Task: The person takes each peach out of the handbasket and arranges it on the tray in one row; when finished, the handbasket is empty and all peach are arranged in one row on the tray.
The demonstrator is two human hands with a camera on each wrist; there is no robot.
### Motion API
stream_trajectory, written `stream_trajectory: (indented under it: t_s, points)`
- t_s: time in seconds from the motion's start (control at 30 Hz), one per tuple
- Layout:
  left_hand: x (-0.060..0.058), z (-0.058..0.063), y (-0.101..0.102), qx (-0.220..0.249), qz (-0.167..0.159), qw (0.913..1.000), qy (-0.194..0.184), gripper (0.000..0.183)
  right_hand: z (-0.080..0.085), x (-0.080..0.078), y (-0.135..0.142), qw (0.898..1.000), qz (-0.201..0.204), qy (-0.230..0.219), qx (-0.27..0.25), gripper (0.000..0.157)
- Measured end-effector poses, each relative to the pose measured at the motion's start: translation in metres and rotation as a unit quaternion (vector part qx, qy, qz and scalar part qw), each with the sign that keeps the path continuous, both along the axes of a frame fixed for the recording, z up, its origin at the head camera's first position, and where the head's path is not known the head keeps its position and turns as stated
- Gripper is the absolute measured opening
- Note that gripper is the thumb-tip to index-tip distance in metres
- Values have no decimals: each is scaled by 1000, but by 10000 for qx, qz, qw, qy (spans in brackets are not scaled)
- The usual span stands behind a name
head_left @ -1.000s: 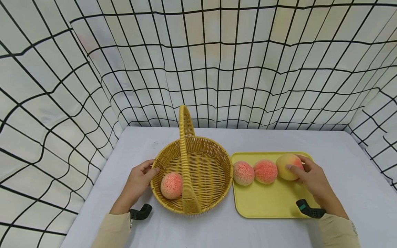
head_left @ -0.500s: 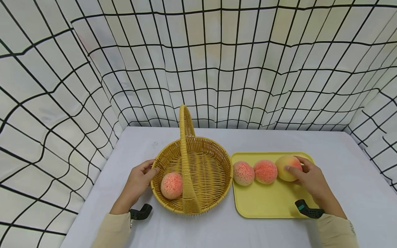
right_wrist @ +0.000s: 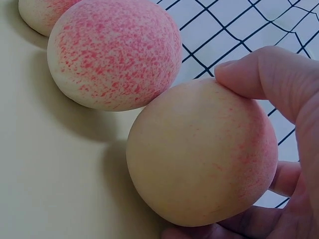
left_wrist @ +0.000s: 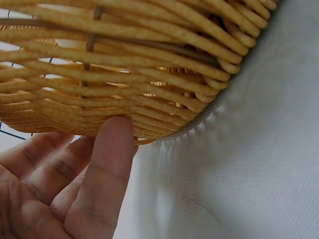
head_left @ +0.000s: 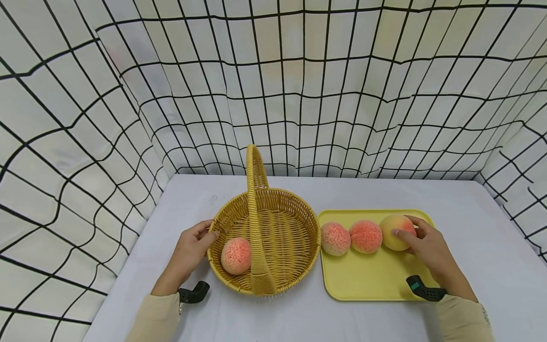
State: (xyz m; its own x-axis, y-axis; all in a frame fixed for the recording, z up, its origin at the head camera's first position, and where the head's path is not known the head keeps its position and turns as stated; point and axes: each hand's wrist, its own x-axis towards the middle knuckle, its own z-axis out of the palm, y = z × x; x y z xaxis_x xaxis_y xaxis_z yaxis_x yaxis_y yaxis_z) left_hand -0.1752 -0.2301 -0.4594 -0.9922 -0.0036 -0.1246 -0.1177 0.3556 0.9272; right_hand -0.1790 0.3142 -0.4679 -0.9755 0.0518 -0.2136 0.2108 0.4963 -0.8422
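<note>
A round woven basket [head_left: 284, 228] with a tall arched handle stands left of centre and holds one speckled pink peach [head_left: 236, 256]. My left hand [head_left: 194, 249] grips the basket at its left side; in the left wrist view the thumb [left_wrist: 110, 164] lies against the weave. On the yellow tray [head_left: 376, 280] to the right, peaches sit in a row. My right hand [head_left: 429, 244] holds the rightmost, a yellow peach with a pink blush [head_left: 394, 232], between thumb and fingers. Seen from the right wrist, this peach [right_wrist: 199, 154] touches the neighbouring speckled one [right_wrist: 119, 52].
Two pink peaches, a speckled one [head_left: 335, 239] and a redder one [head_left: 365, 236], lie side by side at the tray's left. The tray's left edge is right beside the basket. White cloth covers the table [head_left: 295, 323], and a black grid net [head_left: 303, 95] over white fabric encloses it.
My right hand and the yellow peach have shifted very slightly to the left. The left hand and basket have stayed where they were.
</note>
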Motion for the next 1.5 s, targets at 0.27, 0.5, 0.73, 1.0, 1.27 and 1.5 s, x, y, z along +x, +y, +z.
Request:
stream_trajectory:
  t_s: [0.27, 0.5, 0.73, 1.0, 1.27, 1.5]
  points:
    - [2, 0, 0, -34, -13, 10000, -26, 47, 0, 0, 1, 9999, 52, 6, 87, 73]
    - [2, -1, 0, -23, -23, 10000, -15, 47, 1, 1, 1, 9997, 124, 48, 217, 73]
    - [1, -1, -1, -50, -13, 10000, -9, 48, 1, 2, 2, 9994, 156, 74, 291, 74]
    - [1, 0, -1, 6, -53, 10000, -27, 50, 0, 2, 3, 9993, 166, 61, 324, 74]
    - [1, 0, 0, -21, -34, 10000, -7, 49, 3, 4, 1, 9993, 166, 70, 337, 74]
    - [0, 0, 0, -42, -6, 10000, -14, 47, 4, 5, 1, 9991, 197, 55, 367, 76]
